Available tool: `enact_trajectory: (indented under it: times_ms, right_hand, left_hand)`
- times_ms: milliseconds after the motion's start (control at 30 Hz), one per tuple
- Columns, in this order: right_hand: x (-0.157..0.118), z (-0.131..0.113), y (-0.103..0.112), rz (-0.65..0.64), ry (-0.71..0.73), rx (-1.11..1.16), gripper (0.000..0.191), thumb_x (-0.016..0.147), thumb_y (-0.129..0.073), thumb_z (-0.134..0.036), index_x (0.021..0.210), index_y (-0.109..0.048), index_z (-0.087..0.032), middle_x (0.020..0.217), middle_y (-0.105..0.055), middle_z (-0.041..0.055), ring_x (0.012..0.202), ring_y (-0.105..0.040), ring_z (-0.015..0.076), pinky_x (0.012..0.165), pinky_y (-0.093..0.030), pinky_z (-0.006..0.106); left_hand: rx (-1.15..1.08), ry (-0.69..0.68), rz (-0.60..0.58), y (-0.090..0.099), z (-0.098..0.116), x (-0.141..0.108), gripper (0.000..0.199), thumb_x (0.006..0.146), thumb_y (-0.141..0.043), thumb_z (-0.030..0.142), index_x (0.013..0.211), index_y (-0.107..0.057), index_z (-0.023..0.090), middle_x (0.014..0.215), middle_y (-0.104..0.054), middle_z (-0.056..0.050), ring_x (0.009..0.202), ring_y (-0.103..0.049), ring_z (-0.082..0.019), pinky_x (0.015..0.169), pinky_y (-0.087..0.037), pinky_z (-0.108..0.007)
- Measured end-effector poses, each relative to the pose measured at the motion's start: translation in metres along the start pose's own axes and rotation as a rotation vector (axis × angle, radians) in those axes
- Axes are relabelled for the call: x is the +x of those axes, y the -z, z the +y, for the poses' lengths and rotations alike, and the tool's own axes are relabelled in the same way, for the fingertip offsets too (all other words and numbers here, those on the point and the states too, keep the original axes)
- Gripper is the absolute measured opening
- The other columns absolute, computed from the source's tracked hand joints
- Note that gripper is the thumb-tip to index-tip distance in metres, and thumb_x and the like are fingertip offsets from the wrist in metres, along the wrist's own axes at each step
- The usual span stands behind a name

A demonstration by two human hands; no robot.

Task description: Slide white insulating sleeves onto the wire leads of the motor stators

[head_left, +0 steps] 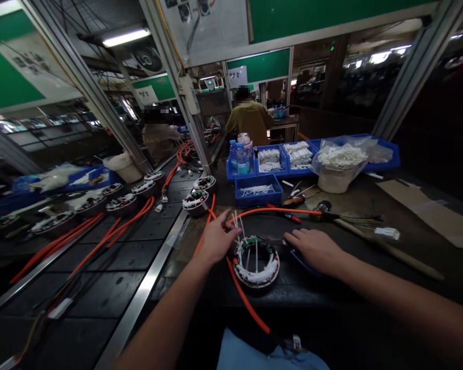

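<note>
Here's the wound stator [265,277], resting on the dark counter [216,289] just below the middle of the frame, with slim white ties [236,220] rising by its upper left edge. The left hand [218,239] is right beside them, thumb and forefinger loosely curled; whether they actually pinch a tie, I can't tell. Over on the right, the right hand [312,246] wraps around a blue-handled tool [304,261], fingers folded down over it. This looks like a tying step on the windings, and the next move seems to call for a sure grip on the loose tie ends, with the tool kept clear of the orange cable [247,301]. Now the murky bits: the right hand covers much of the tool, so its exact type is anyone's guess; the left fingers hide part of the ties; and the cable's lower end sinks into shadow at the bottom of the frame
</note>
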State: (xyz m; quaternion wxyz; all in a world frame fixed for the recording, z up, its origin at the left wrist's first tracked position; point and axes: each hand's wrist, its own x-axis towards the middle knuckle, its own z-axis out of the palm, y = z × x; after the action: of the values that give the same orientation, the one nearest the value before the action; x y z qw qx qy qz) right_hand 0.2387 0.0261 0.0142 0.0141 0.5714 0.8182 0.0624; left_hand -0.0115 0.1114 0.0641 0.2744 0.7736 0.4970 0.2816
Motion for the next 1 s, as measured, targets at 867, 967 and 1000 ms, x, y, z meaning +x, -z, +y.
enact_trajectory:
  times_ms: [867,967,1000]
  right_hand:
    - [0.036,-0.029,0.031,-0.015,0.259,-0.147,0.027,0.080,-0.044,-0.010,0.104,-0.053,-0.017,0.080,-0.060,0.0072,0.067,-0.058,0.0199,0.054,-0.035,0.027]
    - [0.040,-0.031,0.029,-0.025,0.286,-0.154,0.027,0.080,-0.043,-0.010,0.104,-0.053,-0.017,0.080,-0.060,0.0074,0.066,-0.058,0.0193,0.053,-0.034,0.027]
    - [0.040,-0.030,0.029,-0.028,0.289,-0.154,0.027,0.080,-0.043,-0.010,0.104,-0.053,-0.017,0.080,-0.060,0.0075,0.066,-0.058,0.0189,0.053,-0.034,0.026]
  left_hand:
    - [-0.062,-0.159,-0.330,0.017,-0.013,-0.007,0.014,0.074,-0.054,0.022,0.077,-0.068,0.018,0.074,-0.067,-0.001,0.071,-0.059,-0.016,0.066,-0.043,-0.023]
    - [-0.090,-0.123,-0.293,0.014,-0.020,-0.008,0.019,0.078,-0.050,0.025,0.081,-0.066,0.016,0.075,-0.066,-0.001,0.072,-0.059,-0.016,0.065,-0.043,-0.023]
    - [-0.098,-0.112,-0.280,0.013,-0.023,-0.009,0.021,0.078,-0.049,0.026,0.081,-0.066,0.016,0.075,-0.065,-0.001,0.071,-0.059,-0.016,0.065,-0.043,-0.023]
